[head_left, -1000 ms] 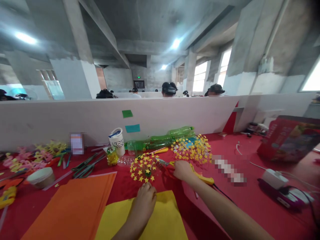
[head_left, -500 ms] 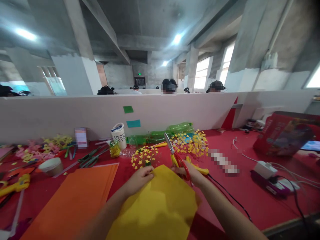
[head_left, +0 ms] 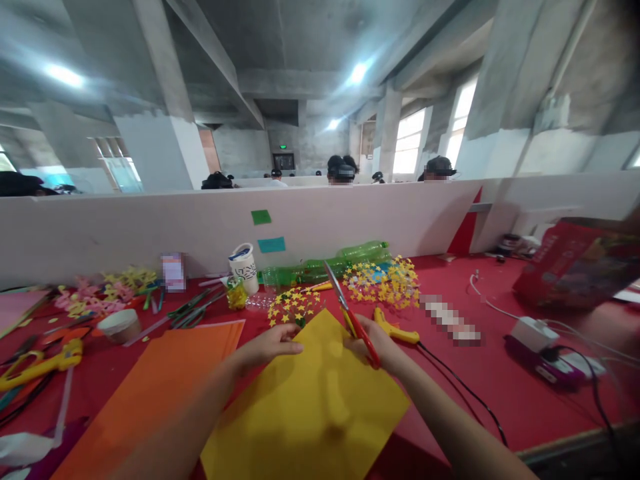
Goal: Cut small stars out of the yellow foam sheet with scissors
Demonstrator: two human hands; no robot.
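A large yellow sheet (head_left: pixel 310 400) is held up near me, one corner pointing away. My left hand (head_left: pixel 280 343) pinches its upper left edge, the thumb lying on top. My right hand (head_left: pixel 373 343) is closed round red-handled scissors (head_left: pixel 350 313) and also rests by the sheet's upper right edge. The scissor blades point up and away, beyond the sheet's corner. Just past the sheet stand clusters of small yellow stars (head_left: pixel 295 307) and more stars (head_left: pixel 385 283) at the right.
Orange sheets (head_left: pixel 165 373) lie left, near a paper cup (head_left: pixel 120 325) and green scissors (head_left: pixel 193 312). A yellow glue gun (head_left: pixel 395 328) with its cord is right of my right hand. Green bottles (head_left: pixel 325 268) lie by the partition (head_left: pixel 125 227). A power strip (head_left: pixel 555 363) sits right.
The yellow sheet has turned and shows more widely, its corner slightly higher. The scissors have tilted in my right hand. My left hand has shifted slightly left and up, and the view has moved a little.
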